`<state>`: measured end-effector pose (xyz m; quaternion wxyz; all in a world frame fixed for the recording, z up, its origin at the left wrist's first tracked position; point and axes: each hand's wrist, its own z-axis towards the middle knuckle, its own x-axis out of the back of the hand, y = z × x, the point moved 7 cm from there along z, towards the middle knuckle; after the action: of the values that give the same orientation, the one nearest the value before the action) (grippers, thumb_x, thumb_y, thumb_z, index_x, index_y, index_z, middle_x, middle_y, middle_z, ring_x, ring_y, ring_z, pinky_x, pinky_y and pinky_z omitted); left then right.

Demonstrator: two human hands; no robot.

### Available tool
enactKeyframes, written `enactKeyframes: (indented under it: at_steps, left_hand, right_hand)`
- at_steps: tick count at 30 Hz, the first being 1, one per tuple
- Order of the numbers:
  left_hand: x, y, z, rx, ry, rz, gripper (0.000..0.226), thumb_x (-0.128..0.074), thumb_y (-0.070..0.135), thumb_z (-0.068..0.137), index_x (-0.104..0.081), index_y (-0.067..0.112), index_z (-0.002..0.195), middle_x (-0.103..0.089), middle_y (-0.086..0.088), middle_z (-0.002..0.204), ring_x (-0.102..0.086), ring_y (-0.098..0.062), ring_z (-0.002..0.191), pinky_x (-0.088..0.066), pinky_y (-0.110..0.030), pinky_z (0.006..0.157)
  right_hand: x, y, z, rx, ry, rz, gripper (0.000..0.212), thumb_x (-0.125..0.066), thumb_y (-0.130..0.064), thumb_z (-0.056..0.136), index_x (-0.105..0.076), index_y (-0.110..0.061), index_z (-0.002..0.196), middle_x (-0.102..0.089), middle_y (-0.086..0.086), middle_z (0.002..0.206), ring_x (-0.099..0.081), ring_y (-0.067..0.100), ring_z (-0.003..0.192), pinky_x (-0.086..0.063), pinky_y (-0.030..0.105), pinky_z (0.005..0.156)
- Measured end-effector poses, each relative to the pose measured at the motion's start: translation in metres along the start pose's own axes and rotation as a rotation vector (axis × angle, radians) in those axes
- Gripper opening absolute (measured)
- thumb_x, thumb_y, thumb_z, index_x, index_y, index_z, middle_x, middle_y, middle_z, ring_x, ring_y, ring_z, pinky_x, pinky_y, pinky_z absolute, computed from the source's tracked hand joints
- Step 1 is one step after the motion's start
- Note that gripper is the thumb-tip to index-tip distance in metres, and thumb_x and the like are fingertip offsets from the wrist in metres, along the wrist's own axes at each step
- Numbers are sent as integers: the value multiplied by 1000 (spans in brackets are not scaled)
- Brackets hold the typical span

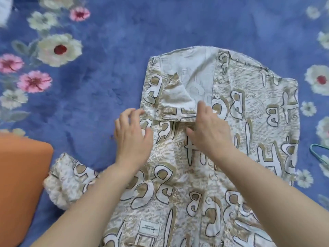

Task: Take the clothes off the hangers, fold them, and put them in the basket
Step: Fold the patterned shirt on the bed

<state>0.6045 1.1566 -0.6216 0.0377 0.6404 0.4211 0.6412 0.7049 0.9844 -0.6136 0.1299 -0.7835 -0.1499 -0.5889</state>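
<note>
Beige printed shirt (pixel 178 175) lies flat, long axis pointing away, hem farthest

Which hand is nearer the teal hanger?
Right. The right hand lies on the middle of the shirt, left of the teal hanger; the left hand is farther left, at the shirt's edge.

The shirt (pixel 213 157) is running off the bottom edge, so its near end is lying out of view. Both forearms are covering parts of its print, and the left forearm is hiding where the sleeve (pixel 67 179) joins the body. The label (pixel 149 229) text is showing too small to read. The right hand (pixel 210 129) is lying on the fold; whether it is pinching cloth cannot be told. The left edge is cutting off an orange object (pixel 19 184), the right edge a hanger (pixel 320 152), and the top-left corner a blurred white item (pixel 4 11).
</note>
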Motion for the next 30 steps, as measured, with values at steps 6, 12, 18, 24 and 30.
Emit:
enactKeyframes:
  at_steps: [6,12,18,24,30]
  left_hand:
    - [-14,46,97,-183,101,0,33,-42,11,98,-54,16,128,-51,1,136,-36,-23,125,-27,-38,100]
    - [-46,81,167,-383,-239,315,47,-53,24,92,-45,27,139,-39,7,151,-18,-19,144,-7,-43,113]
    - [-35,82,198,-289,-377,645,20,-55,39,81,-54,19,84,-53,4,75,-48,-24,105,-20,-47,99]
    - [43,90,250,-142,-43,403,33,-55,40,80,-63,10,70,-56,-7,66,-50,-32,84,-23,-44,100]
    - [15,47,239,-30,97,431,36,-46,20,95,-53,20,130,-55,-13,130,-39,-31,127,-21,-50,104]
  right_hand:
    - [17,50,52,-286,276,731,16,-45,-12,94,-59,-17,97,-54,0,90,-49,18,79,-38,33,69]
    - [-3,125,71,-712,210,977,34,-49,-21,96,-38,-15,65,-37,1,59,-33,19,56,-23,33,52]
    - [6,145,93,-652,196,948,25,-56,-22,93,-66,-1,81,-47,1,57,-42,19,60,-34,30,60]
    - [42,135,129,-492,280,942,21,-59,-27,92,-63,-21,73,-50,-7,57,-43,8,52,-36,25,56]
    - [6,107,158,-572,113,1200,20,-53,-14,97,-65,-10,112,-68,5,75,-66,16,60,-55,32,55]
